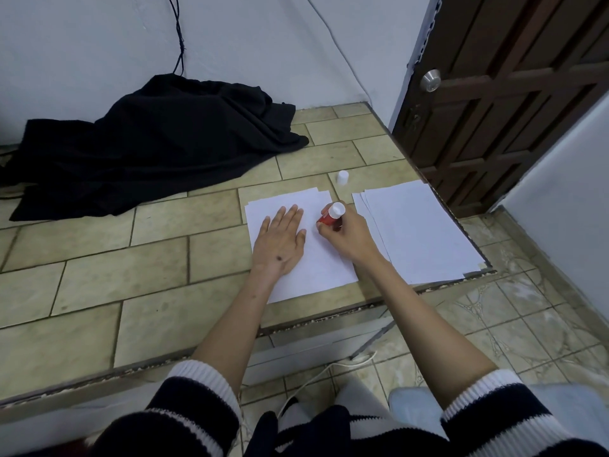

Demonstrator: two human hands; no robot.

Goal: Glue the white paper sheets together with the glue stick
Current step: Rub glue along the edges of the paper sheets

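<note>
Gluing is in hand: flat, spread left hand [280, 240] pins the white paper sheet [298, 245]; right hand [346, 235] grips the red glue stick [330, 217], tip apparently touching paper at the left hand's three o'clock. Next, even strokes, then a sheet from the white paper stack [421, 232].

Glue stick [330, 216] label (red) is unreadable.

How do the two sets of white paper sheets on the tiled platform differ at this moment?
The nearer white paper set is being worked on: the left hand presses flat on it and the right hand holds the red glue stick over it. The white paper stack by the platform's right edge lies untouched, its sheets fanned at the left side. Both lie flat on the beige tiled platform, near the white cap.
</note>
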